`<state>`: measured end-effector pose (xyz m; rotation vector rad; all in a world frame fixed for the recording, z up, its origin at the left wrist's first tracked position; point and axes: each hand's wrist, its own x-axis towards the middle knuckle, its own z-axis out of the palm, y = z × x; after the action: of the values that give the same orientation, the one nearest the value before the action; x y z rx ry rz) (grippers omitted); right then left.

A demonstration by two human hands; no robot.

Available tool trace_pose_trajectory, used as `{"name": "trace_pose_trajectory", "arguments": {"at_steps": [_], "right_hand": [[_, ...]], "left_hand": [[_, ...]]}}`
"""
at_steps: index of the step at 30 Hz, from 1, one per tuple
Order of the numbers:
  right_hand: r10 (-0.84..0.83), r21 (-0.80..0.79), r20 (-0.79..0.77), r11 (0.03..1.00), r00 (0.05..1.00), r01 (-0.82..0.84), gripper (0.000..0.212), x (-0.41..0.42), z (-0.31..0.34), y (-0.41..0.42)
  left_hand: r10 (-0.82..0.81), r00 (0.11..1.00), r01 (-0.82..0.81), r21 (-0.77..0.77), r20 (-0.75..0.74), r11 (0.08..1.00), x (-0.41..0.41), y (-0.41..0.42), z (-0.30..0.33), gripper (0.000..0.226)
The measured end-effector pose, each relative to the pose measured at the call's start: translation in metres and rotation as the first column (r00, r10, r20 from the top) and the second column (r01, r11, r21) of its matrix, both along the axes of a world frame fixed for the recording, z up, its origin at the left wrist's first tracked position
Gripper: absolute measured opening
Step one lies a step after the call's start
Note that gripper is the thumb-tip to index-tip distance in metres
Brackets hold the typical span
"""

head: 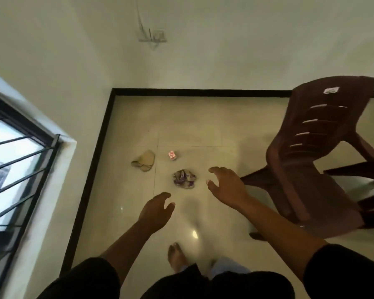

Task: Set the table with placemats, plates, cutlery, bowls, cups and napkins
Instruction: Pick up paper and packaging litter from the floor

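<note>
Both hands hang empty above the floor (203,117), left hand (154,209) and right hand (226,185) with fingers loosely spread. A crumpled cloth (184,178) lies on the tiles between them, beside a brown chair (315,152).

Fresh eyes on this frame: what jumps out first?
Two bare hands, left hand and right hand, reach out open over a glossy tiled floor, holding nothing. Between and beyond them lie a crumpled patterned cloth, a beige rag and a small red-and-white packet. A brown plastic chair stands tilted at right.
</note>
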<state>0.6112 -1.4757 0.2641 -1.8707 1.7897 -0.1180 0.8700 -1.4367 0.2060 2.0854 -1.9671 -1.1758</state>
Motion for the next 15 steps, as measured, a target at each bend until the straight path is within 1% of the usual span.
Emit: {"name": "trace_pose_trajectory", "arguments": {"at_steps": [1, 3, 4, 5, 7, 8, 10, 11, 12, 13, 14, 15], "right_hand": [[-0.002, 0.016, 0.002, 1.0, 1.0, 0.002, 0.051, 0.002, 0.001, 0.006], [0.046, 0.055, -0.019, 0.997, 0.999, -0.045, 0.05, 0.026, -0.015, -0.033], [0.046, 0.054, -0.029, 0.998, 0.999, -0.045, 0.049, 0.028, -0.009, -0.036], [0.076, 0.068, -0.033, 0.995, 0.997, -0.074, 0.048, 0.037, -0.021, -0.06], [0.12, 0.093, -0.054, 0.989, 0.991, -0.115, 0.048, 0.043, -0.024, -0.072], [0.162, 0.146, -0.069, 0.978, 0.984, -0.151, 0.049, 0.047, -0.046, -0.096], [0.18, 0.189, -0.071, 0.968, 0.981, -0.164, 0.048, 0.048, -0.052, -0.101], [0.217, 0.209, -0.085, 0.958, 0.973, -0.195, 0.048, 0.05, -0.078, -0.131], [0.22, 0.233, -0.091, 0.953, 0.971, -0.194, 0.049, 0.049, -0.085, -0.144], [0.2, 0.236, -0.088, 0.956, 0.976, -0.175, 0.049, 0.047, -0.084, -0.142], [0.259, 0.256, -0.092, 0.939, 0.961, -0.229, 0.05, 0.048, -0.111, -0.173], [0.255, 0.293, -0.088, 0.93, 0.963, -0.22, 0.05, 0.046, -0.123, -0.181]], "left_hand": [[-0.006, 1.0, 0.006, -0.001, -0.004, 1.0, 0.002, 0.007, 0.003, 0.044], [0.068, 0.998, -0.068, 0.04, -0.005, 0.997, 0.028, -0.017, -0.001, 0.043], [0.083, 0.996, -0.082, 0.034, -0.027, 0.996, 0.031, -0.018, 0.008, 0.042], [0.14, 0.99, -0.139, 0.044, -0.034, 0.989, 0.042, -0.034, -0.001, 0.042], [0.181, 0.981, -0.179, 0.034, -0.066, 0.983, 0.05, -0.036, 0.008, 0.04], [0.231, 0.971, -0.226, 0.07, -0.062, 0.972, 0.053, -0.048, -0.008, 0.04], [0.255, 0.965, -0.249, 0.089, -0.068, 0.964, 0.053, -0.043, -0.004, 0.037], [0.336, 0.939, -0.327, 0.114, -0.073, 0.938, 0.05, -0.057, -0.025, 0.036], [0.379, 0.922, -0.368, 0.13, -0.077, 0.921, 0.047, -0.062, -0.031, 0.036], [0.373, 0.923, -0.359, 0.134, -0.099, 0.924, 0.043, -0.061, -0.024, 0.035], [0.461, 0.882, -0.442, 0.171, -0.093, 0.881, 0.034, -0.076, -0.047, 0.035], [0.518, 0.849, -0.492, 0.207, -0.1, 0.846, 0.028, -0.078, -0.052, 0.034]]}}
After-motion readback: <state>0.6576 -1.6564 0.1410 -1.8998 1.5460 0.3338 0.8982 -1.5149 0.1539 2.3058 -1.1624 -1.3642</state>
